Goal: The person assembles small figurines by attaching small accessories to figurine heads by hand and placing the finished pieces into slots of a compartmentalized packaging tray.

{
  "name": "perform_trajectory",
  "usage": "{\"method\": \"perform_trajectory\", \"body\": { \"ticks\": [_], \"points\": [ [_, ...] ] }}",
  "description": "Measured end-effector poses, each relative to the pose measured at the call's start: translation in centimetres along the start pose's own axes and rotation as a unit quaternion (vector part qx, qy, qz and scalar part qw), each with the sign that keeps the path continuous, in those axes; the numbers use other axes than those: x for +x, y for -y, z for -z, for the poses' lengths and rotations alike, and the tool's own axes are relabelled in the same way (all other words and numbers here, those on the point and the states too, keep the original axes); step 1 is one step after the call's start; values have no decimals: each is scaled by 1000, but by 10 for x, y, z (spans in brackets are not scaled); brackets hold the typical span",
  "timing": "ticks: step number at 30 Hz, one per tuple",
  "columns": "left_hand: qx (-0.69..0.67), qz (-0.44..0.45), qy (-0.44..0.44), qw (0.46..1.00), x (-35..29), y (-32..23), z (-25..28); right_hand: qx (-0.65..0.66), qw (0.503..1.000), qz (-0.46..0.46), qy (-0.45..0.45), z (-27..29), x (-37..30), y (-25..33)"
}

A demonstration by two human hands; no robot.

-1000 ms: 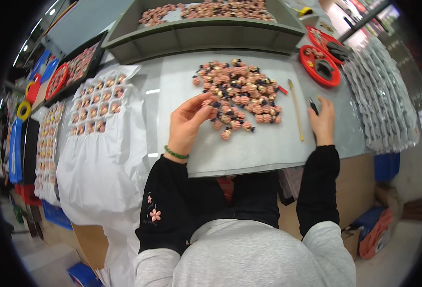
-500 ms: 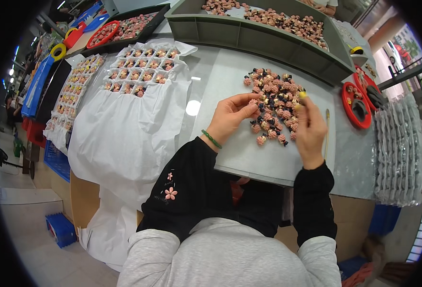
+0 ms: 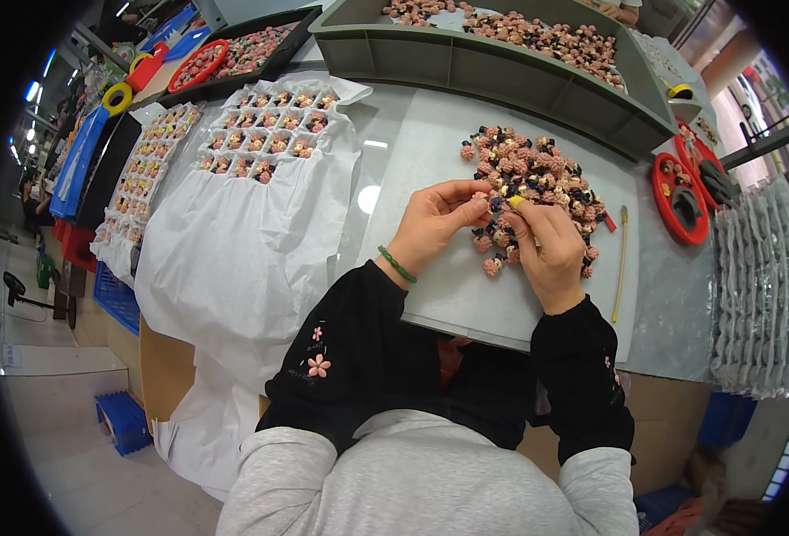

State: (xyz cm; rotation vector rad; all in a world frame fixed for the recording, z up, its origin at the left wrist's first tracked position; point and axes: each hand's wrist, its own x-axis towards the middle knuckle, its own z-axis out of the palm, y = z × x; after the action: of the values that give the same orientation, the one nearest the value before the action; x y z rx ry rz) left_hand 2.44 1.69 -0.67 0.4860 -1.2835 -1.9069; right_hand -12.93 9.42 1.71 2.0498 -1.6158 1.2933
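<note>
Over the white board (image 3: 448, 295), my left hand (image 3: 435, 223) pinches a small pink-and-dark figurine (image 3: 482, 198) between thumb and fingers. My right hand (image 3: 551, 259), a yellow covering on a fingertip, has come up against the figurine from the right. Its thumb and fingers are pressed together there; whatever they grip is too small to make out. Behind and around both hands spreads a loose heap of similar figurines (image 3: 537, 165), pink and black with pale parts. The fingers partly cover the heap's near side.
To the left, figurines fill a white compartment tray (image 3: 256, 134) with white sheeting (image 3: 225, 241) before it. A deep grey-green bin (image 3: 493, 71) stands behind the board. Rightward lie a thin brush-like stick (image 3: 621, 268), red dishes (image 3: 678, 201) and stacked clear-wrapped trays (image 3: 756, 286).
My right hand has moved left and slightly down, from over the heap's right side to the figurine in my left hand. My left hand has stayed nearly in place. The view has shifted slightly.
</note>
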Motion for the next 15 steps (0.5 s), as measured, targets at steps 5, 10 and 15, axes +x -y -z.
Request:
{"method": "perform_trajectory", "body": {
  "ticks": [5,10,15],
  "points": [
    [24,6,1,1000,0,-1,-1,10,1000,0,-1,-1,-1,-1],
    [19,-3,1,1000,-1,1,0,20,1000,-10,3,-2,-2,-2],
    [32,-4,7,999,-1,1,1,14,1000,-10,4,-2,-3,-2]
  ]
}}
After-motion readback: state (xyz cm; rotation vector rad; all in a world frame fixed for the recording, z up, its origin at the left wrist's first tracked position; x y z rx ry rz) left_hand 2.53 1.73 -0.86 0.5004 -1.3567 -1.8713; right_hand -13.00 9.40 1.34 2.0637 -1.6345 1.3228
